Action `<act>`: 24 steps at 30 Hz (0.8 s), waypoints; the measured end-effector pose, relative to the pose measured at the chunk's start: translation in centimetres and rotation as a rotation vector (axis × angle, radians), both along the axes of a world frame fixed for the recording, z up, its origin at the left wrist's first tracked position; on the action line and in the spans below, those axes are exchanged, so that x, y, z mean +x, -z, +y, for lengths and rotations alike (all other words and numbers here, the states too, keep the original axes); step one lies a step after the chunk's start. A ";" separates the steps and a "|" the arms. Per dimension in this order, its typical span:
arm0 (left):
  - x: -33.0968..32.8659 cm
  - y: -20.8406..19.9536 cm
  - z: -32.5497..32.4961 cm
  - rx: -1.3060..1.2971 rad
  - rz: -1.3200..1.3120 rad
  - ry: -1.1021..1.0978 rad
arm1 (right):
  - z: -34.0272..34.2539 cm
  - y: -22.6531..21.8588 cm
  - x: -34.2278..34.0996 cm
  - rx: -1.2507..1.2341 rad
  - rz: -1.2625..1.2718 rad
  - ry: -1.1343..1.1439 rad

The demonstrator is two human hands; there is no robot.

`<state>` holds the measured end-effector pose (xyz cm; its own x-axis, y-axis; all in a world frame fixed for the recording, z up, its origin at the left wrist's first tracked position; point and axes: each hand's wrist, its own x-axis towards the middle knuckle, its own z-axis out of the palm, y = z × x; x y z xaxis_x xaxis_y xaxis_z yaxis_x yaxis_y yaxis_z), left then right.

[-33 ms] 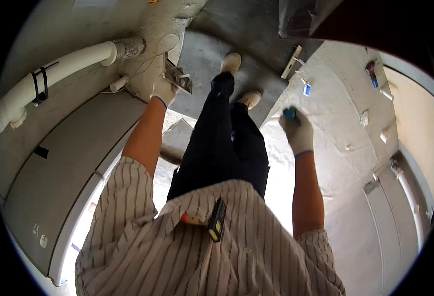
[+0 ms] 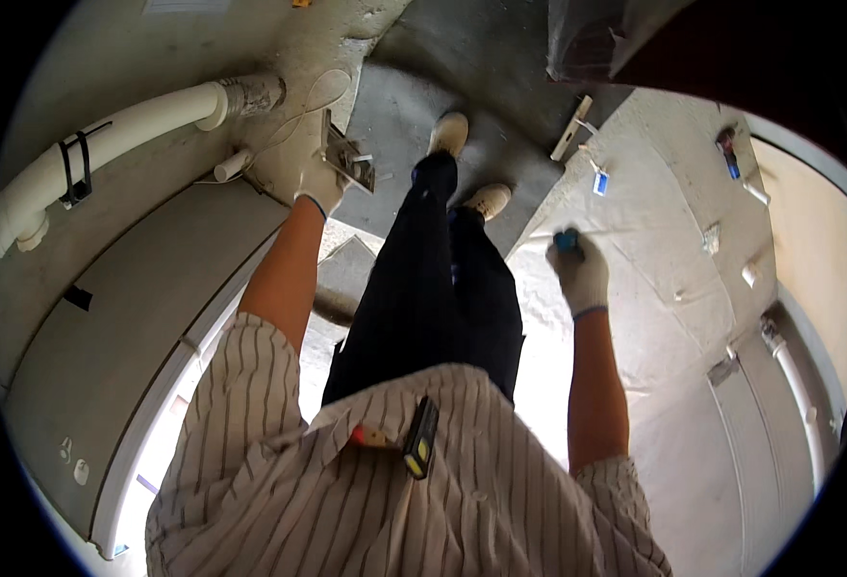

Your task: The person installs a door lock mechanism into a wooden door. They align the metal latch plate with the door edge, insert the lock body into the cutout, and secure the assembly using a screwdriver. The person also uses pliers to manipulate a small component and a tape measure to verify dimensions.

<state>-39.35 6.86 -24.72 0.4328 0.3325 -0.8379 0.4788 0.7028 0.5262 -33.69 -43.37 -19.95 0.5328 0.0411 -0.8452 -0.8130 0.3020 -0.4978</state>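
My left hand (image 2: 319, 183), in a pale knit glove, is closed around a flat metal tool (image 2: 337, 144) with a rectangular plate, left of my legs. Its grip and the part under my palm are hidden. On the other side, my right hand (image 2: 582, 279), gloved too, is closed on a small teal object (image 2: 566, 240). Only the top of that object shows, so its kind is unclear. This hand hangs above the pale sheeting (image 2: 664, 337), apart from the things on it. My two shoes (image 2: 449, 135) stand on dark matting (image 2: 394, 96).
A thick white pipe (image 2: 154, 117) runs along the left wall above a grey panel (image 2: 135, 317). A wooden strip (image 2: 571, 127), a blue and white item (image 2: 600, 183) and a red and blue tool (image 2: 727, 152) lie ahead on the right. A small lamp (image 2: 421, 438) hangs on my shirt.
My right hand has come slightly nearer to me, still holding the teal object. My left hand stays nearly in place with the metal tool. The view has shifted a little.
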 end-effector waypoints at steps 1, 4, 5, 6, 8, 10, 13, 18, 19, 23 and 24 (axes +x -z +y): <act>-0.6 0.7 -0.5 0.004 0.081 -0.037 | -1.3 2.0 -1.3 -0.024 0.108 0.049; -2.3 6.1 -0.3 0.159 0.188 0.181 | -4.0 4.7 -6.1 -0.157 0.224 0.028; -1.3 7.8 -0.8 0.112 0.283 0.056 | -4.5 4.9 -7.2 -0.210 0.248 0.013; -0.8 9.7 -1.2 0.094 0.329 -0.001 | -4.4 5.4 -7.9 -0.260 0.272 0.004; -1.1 15.2 -0.7 0.046 0.402 0.053 | -3.8 5.8 -7.8 -0.354 0.311 -0.003; 1.2 19.8 -1.5 0.121 0.507 0.113 | -3.6 7.8 -8.9 -0.358 0.305 0.086; 2.9 28.9 -1.1 0.292 0.560 0.323 | -2.4 10.1 -8.7 -0.353 0.250 0.127; 2.2 44.1 2.5 1.105 0.332 1.481 | 0.0 13.7 -3.9 -0.375 0.218 0.053; 5.3 43.7 1.5 1.051 0.334 1.601 | 0.1 14.2 -3.7 -0.371 0.208 0.052; 10.3 46.2 1.8 0.610 0.662 0.903 | 1.0 16.2 -2.0 -0.371 0.168 0.049; 11.2 46.6 1.7 0.536 0.727 0.726 | 1.1 16.5 -1.7 -0.373 0.181 0.063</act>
